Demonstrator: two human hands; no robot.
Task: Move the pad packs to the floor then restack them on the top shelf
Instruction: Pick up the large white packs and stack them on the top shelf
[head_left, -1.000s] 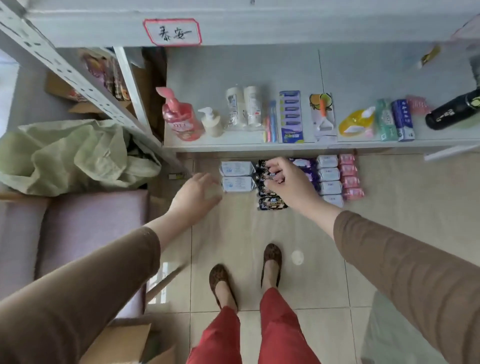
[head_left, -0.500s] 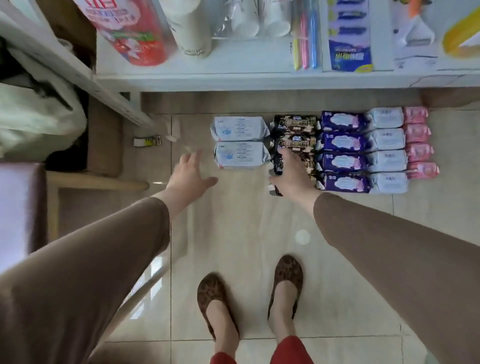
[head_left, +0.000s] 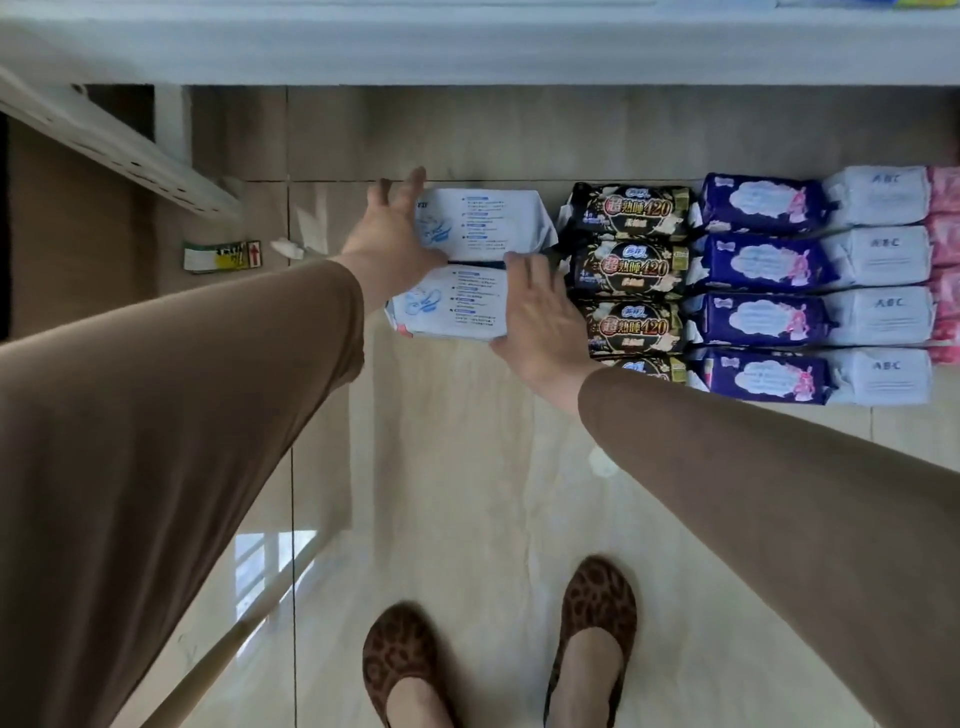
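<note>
Two white packs (head_left: 470, 260) lying side by side on the tiled floor (head_left: 467, 467) are bracketed by both hands. The left hand (head_left: 387, 228), fingers spread, is laid against the left end of the far pack; the right hand (head_left: 540, 317), also spread open, is pressed against the right end of the near pack. Neither is closed around anything. Black packs (head_left: 628, 270), purple packs (head_left: 763, 291) and pale packs (head_left: 878, 291) are ranged in columns alongside, below the shelf edge (head_left: 467, 52).
</note>
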